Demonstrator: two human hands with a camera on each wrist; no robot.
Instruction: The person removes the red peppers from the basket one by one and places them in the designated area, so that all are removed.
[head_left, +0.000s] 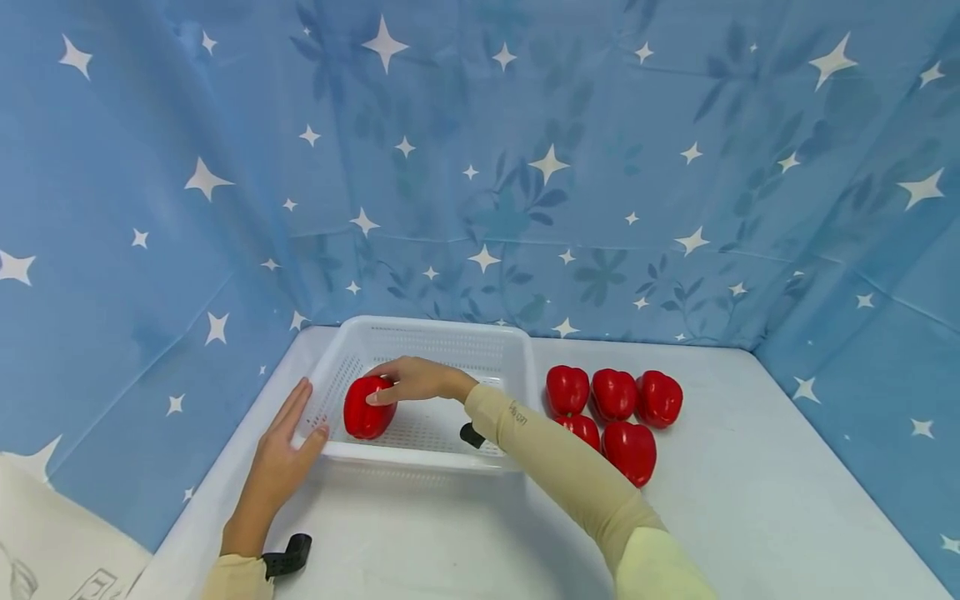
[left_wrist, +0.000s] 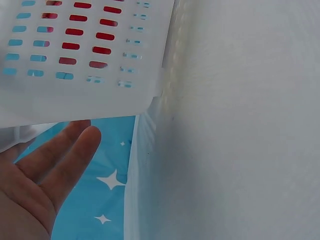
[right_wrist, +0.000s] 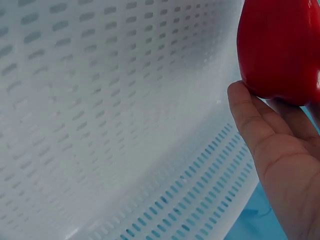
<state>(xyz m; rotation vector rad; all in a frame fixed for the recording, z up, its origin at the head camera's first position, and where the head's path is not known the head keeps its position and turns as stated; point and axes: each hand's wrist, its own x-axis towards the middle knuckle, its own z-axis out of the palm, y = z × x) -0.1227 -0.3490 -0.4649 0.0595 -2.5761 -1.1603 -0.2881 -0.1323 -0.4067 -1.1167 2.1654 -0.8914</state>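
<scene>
A red bell pepper (head_left: 367,408) is in the left part of a white perforated basket (head_left: 465,462). My right hand (head_left: 420,380) reaches into the basket and holds this pepper, thumb on its near side and fingers at its far side. In the right wrist view, fingers (right_wrist: 245,107) lie against the glossy red pepper (right_wrist: 280,50). At the basket's front left corner, my left hand (head_left: 281,458) has its fingers extended along the outer side, with the thumb by the rim. The left wrist view shows the left hand (left_wrist: 45,180) partly behind the basket wall (left_wrist: 75,100).
Several more red bell peppers (head_left: 615,394) sit in a group on the white table (head_left: 750,467), right of the basket. A blue curtain with white stars (head_left: 480,167) encloses the table at the back and sides.
</scene>
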